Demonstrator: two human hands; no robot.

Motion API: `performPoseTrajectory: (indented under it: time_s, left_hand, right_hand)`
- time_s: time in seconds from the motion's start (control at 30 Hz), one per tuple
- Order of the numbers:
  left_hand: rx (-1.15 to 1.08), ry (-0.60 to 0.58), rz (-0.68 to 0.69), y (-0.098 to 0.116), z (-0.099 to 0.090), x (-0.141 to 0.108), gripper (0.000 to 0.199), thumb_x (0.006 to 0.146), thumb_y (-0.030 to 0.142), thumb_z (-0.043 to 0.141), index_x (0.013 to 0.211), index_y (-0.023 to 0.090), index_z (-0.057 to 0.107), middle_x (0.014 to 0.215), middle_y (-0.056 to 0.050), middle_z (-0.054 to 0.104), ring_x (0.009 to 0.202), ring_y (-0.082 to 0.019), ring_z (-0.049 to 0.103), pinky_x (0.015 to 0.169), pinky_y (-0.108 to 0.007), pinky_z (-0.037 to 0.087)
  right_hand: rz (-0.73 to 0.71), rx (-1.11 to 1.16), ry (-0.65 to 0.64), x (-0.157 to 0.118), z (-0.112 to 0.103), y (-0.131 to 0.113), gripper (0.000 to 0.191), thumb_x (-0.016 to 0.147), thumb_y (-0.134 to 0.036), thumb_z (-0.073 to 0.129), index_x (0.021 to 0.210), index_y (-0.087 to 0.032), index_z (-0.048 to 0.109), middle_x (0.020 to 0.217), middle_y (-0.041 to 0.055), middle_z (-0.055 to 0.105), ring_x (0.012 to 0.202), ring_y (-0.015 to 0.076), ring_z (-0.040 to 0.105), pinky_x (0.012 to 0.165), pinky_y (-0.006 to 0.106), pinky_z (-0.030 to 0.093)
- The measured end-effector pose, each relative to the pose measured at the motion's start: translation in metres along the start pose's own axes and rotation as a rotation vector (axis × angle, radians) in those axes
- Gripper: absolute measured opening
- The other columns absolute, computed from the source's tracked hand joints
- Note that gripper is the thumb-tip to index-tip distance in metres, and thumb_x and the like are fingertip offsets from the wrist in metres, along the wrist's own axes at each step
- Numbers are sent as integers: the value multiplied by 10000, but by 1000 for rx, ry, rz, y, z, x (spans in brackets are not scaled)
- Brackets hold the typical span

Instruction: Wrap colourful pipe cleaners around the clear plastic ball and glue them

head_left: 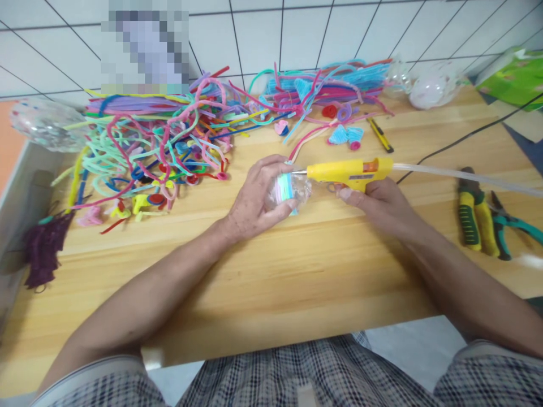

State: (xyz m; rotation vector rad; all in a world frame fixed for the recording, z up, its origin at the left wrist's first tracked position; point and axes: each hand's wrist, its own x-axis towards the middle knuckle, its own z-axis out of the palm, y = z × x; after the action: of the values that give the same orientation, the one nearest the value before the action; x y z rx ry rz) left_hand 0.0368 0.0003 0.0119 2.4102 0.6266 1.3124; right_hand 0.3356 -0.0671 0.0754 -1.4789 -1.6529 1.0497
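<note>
My left hand point(261, 198) is closed around a clear plastic ball point(302, 192) near the middle of the table. A band of pastel pipe cleaners point(284, 188) in blue, green and lilac lies across the ball between my thumb and fingers. In my right hand point(377, 200) is a yellow hot glue gun point(339, 170), a long translucent glue stick point(445, 176) sticking out of its back. The gun's metal nozzle points left and reaches the ball's upper edge beside the pastel band; whether it touches cannot be made out.
Tangled pipe cleaners point(139, 141) pile up at the left, with another bundle point(326, 85) at the back. A yellow utility knife point(380, 134) lies behind the gun. Yellow-green pliers point(470, 217) and teal-handled pliers point(504, 229) rest at right. A black cord point(458, 137) crosses the table's right side.
</note>
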Motion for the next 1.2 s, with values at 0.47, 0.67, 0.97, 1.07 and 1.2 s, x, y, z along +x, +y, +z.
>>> performPoseTrajectory:
  time_s: [0.47, 0.67, 0.97, 1.07, 1.2]
  left_hand:
    - [13, -29, 11, 4, -2, 1, 567, 1129, 532, 677, 1615, 301, 499, 1566, -159, 665, 1517, -354, 652, 1279, -577, 553]
    - [7, -31, 1, 5, -2, 0, 580, 1111, 501, 699, 1612, 288, 497, 1556, -161, 668, 1521, -358, 648, 1282, -576, 554]
    - [15, -46, -12, 5, -3, 1, 570, 1108, 494, 694, 1606, 303, 493, 1566, -153, 665, 1521, -364, 642, 1277, -591, 547]
    - [21, -43, -13, 5, -3, 1, 566, 1115, 505, 687, 1606, 298, 497, 1572, -159, 659, 1518, -364, 645, 1274, -588, 548]
    - [13, -36, -7, 5, -3, 1, 561, 1113, 501, 690, 1601, 297, 504, 1568, -157, 662, 1519, -361, 639, 1276, -582, 544]
  right_hand:
    - [41, 56, -78, 5, -8, -19, 669, 876, -760, 876, 567, -227, 617, 754, 35, 650, 793, 209, 612, 747, 344, 458]
    - [70, 77, -110, 5, -8, -18, 663, 893, -747, 871, 576, -229, 604, 701, 17, 609, 741, 187, 550, 730, 347, 420]
    - [85, 83, -149, 4, -11, -18, 651, 928, -745, 853, 619, -248, 569, 661, 11, 547, 710, 182, 492, 709, 354, 403]
    - [87, 82, -161, 3, -11, -19, 652, 924, -745, 860, 614, -255, 561, 653, 12, 532, 693, 187, 477, 695, 358, 396]
    - [110, 76, -156, 2, -10, -21, 672, 913, -761, 855, 604, -249, 549, 658, 1, 523, 675, 168, 468, 688, 353, 386]
